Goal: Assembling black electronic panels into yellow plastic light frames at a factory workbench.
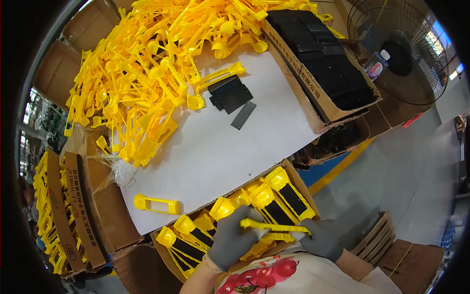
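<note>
Left hand [234, 236], grey glove: grip closed around one end of a yellow plastic frame [274, 227]. Right hand [319, 238], grey glove: grip pinched on its other end. Frame held level over the near cardboard box [161, 252] of filled yellow frames; counter [215, 152] beyond.

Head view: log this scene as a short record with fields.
left hand: grey glove, gripping a yellow plastic frame at its left end
right hand: grey glove, holding the same frame at its right end
below hands: cardboard box with yellow frames fitted with black plates
table: white, with one lone yellow frame near its front edge
pile: many empty yellow frames
loose black plates: a few beside the pile
far box: stacked black plates
background: fan
</note>
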Available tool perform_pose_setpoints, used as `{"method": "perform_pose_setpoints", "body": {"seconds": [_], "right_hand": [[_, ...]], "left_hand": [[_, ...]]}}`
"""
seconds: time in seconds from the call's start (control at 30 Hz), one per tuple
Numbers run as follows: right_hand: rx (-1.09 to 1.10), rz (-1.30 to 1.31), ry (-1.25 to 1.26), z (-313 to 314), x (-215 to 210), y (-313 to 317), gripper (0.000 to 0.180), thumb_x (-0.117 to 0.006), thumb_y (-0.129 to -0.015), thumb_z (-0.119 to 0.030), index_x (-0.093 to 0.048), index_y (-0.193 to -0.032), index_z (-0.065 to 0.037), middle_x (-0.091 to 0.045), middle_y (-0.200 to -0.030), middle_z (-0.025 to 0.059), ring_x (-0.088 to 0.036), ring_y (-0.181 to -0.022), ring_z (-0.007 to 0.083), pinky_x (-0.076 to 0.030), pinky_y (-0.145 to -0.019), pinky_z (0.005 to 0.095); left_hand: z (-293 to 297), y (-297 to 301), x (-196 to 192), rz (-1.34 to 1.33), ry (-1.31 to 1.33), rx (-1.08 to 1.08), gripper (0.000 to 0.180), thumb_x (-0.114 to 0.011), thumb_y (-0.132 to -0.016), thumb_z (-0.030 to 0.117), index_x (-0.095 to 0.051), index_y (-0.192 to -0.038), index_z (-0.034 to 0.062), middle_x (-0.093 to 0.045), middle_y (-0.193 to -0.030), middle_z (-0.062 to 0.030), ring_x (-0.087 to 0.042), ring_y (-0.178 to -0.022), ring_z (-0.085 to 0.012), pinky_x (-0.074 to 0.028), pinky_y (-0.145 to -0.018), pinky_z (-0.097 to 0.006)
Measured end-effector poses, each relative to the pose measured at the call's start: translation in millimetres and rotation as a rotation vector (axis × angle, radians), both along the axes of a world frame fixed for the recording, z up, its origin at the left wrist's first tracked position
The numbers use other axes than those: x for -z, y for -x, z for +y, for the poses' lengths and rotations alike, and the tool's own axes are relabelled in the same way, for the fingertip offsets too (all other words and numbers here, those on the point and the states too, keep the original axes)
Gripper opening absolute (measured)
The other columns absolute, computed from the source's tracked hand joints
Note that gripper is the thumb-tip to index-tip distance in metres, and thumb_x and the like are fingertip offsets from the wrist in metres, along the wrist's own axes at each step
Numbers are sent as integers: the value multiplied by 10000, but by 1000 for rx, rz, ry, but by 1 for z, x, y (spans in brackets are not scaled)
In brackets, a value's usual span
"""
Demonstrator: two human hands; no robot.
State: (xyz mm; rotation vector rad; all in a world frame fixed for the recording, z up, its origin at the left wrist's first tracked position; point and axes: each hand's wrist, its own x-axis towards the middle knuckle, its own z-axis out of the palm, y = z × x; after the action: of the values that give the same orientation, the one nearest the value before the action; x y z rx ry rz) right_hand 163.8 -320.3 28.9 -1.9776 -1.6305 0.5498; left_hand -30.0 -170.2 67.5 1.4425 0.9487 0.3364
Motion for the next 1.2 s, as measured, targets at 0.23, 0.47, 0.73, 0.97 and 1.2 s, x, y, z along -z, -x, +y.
{"method": "perform_pose_setpoints", "body": {"seconds": [0.23, 0.47, 0.73, 0.97, 1.2], "right_hand": [[-207, -85, -79, 31, -35, -28, 376, -720, -790, -451, -687, -1000, -140, -663, -742, 65, -638, -572, 211, -479, -499, 310], [-388, -199, -165, 207, -11, -42, 252, -662, -828, -153, -633, -1078, -132, -626, -1001, 62, -646, -788, 275, -507, -661, 362], [-695, -559, 41, 340, 29, -39, 338, -652, -707, 14, -614, -1027, -90, -586, -1110, 120, -643, -928, 317, -531, -742, 404], [-696, -564, 225, 353, 7, -36, 288, -671, -732, -58, -653, -1015, -110, -626, -1016, 113, -645, -929, 307, -513, -789, 402], [-446, -154, -49, 301, -18, -47, 211, -694, -783, -184, -622, -946, -71, -665, -809, 134, -655, -781, 313, -511, -708, 388]], "left_hand": [[22, -30, 7, 498, -671, 194, 654, -778, -730, 302, -501, -1290, 111, -607, -1084, -123, -662, -808, -297, -524, -642, -382], [68, 31, -8, 573, -940, 57, 366, -652, -751, 59, -637, -1101, 163, -648, -1039, -28, -625, -885, -259, -533, -712, -380], [113, 193, -1, 1080, -914, 175, 687, -559, -604, -120, -536, -1246, 121, -553, -1244, -95, -486, -1148, -358, -458, -964, -435], [120, 255, 52, 734, -905, 249, 680, -583, -660, -67, -473, -1310, 100, -519, -1286, -132, -461, -1213, -363, -443, -994, -433], [109, 227, 59, 477, -984, -184, 386, -609, -777, -6, -598, -1159, 44, -631, -942, -132, -635, -828, -319, -544, -706, -351]]}}
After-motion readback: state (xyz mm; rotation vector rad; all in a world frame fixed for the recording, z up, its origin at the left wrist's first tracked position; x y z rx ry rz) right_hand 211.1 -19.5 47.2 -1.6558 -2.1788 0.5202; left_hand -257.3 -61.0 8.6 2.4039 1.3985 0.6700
